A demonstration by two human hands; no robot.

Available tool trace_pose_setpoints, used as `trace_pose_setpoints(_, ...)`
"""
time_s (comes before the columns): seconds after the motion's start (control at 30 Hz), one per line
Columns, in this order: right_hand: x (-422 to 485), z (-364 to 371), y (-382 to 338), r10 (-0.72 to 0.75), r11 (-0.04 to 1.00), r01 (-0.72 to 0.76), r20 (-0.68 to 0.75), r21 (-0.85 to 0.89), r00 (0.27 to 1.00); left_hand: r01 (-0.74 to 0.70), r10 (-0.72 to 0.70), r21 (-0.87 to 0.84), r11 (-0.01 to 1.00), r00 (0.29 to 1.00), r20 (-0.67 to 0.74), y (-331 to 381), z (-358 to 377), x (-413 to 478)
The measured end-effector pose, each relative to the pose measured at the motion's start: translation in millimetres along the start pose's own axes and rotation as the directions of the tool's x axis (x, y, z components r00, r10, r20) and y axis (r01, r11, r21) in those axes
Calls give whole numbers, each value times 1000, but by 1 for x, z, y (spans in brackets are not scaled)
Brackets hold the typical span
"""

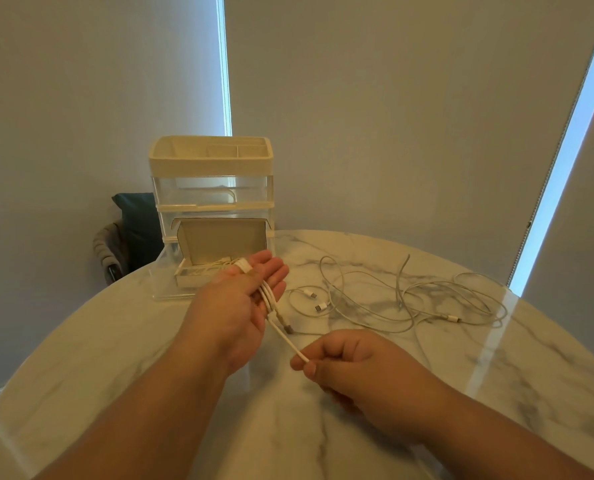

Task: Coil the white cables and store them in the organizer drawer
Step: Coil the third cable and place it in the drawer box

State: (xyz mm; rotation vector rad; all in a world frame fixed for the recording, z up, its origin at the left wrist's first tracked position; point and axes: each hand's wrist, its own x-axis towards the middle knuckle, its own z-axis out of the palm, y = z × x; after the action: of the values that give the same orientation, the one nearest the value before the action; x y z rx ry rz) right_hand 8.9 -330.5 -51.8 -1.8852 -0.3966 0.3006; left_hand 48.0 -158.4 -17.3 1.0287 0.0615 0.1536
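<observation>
— Where is the cable being coiled?

— The white cable (285, 337) is looped several times around the straight fingers of the left hand (233, 306), which is palm up over the table (132, 348), just in front of the organizer (212, 161). The thumb pins one plug end against the base of the fingers. A second plug hangs below the palm.

— And the other hand?

— The right hand (351, 362), nearer and to the right, pinches the free run of the same cable between thumb and forefinger; the other fingers are curled in. The cable runs taut between the two hands.

— The rest of the cables?

— The loose cables (409, 299) lie in a tangle on the marble top, to the right of the left hand, well apart from the organizer.

— The drawer?

— The clear lower drawer (165, 289) is pulled out toward the person. An open box (219, 237) sits in it, lid up, with some white cable lying inside. A chair (115, 251) with a dark cushion stands at the far left.
</observation>
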Motion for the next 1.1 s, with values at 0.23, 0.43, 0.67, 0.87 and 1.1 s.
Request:
trace_pose_setpoints(0.23,-4,-11,-13,136,739,-191,135,646,981,-522,355,726,447,849,392,-12,-15,0)
trace_pose_setpoints(0.43,-1,-18,-16,160,654,-131,33,745,987,-556,255,764,328,831,495,-21,-10,0)
trace_pose_setpoints(0.67,1,-17,-14,143,698,-26,-104,716,984,-541,210,775,326,841,498,-24,-8,-1)
trace_pose_setpoints(0.87,1,-18,-14,111,723,22,-147,691,983,-576,84,783,234,815,573,-27,-5,-5)
trace_pose_setpoints(1.1,2,-19,-13,73,753,66,-183,655,981,-636,72,762,123,771,632,-25,-4,-2)
